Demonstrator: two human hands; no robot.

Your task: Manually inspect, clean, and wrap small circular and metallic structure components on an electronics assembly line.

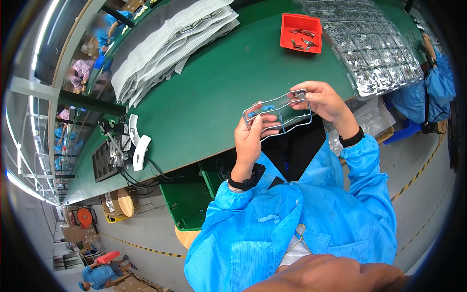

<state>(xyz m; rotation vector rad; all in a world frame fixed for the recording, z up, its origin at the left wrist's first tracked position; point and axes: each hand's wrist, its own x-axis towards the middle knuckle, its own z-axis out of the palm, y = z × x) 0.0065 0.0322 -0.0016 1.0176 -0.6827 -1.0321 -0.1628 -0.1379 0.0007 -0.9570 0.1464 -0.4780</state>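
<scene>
Over the near edge of the green table, both hands hold up a metal wire frame with rounded corners and a cross wire. My left hand is closed around its left end, with the thumb on the wires. Small blue pieces sit on the frame by those fingers. My right hand pinches the upper right corner, where a small silvery metal piece shows between thumb and fingers. Whether that piece is fastened to the wire I cannot tell.
On the green table, a red bin holds several metal parts. Clear plastic trays of metal parts stand at right. White padded sheets are stacked at far left, and white curved parts lie beside a black device. A green crate is below.
</scene>
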